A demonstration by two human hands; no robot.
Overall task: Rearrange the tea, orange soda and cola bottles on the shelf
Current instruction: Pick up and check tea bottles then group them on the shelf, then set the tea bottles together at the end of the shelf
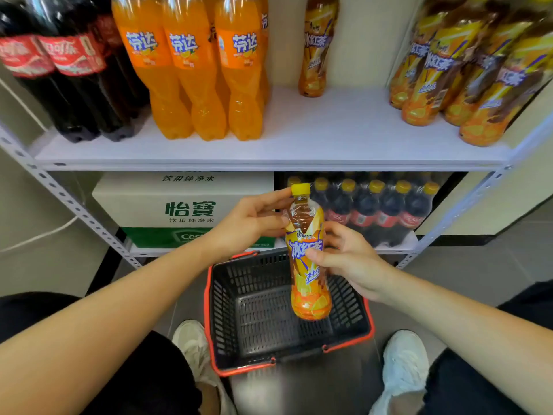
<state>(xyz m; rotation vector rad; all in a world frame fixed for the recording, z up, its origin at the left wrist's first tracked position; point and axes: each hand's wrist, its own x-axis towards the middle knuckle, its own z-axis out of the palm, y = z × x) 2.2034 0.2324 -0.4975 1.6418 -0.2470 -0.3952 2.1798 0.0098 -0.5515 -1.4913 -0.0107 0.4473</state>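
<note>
Under the fingers sits a black basket (254, 298) on the floor. Above it, the left hand (254, 223) pinches the tea bottle (309, 295) at its shoulder and the right hand (350, 259) wraps its fingers round the label, probably to keep it upright for shelving. It is full, amber and yellow-capped. Beyond the fingers, the shelf (329, 130) holds a lone tea (317, 49), more tea bottles (449, 70) rightward, and orange soda (194, 70) and cola (59, 70) leftward.

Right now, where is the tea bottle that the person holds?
Head view, centre: the tea bottle is upright above the black basket, left hand at its neck, right hand around its label.
</note>
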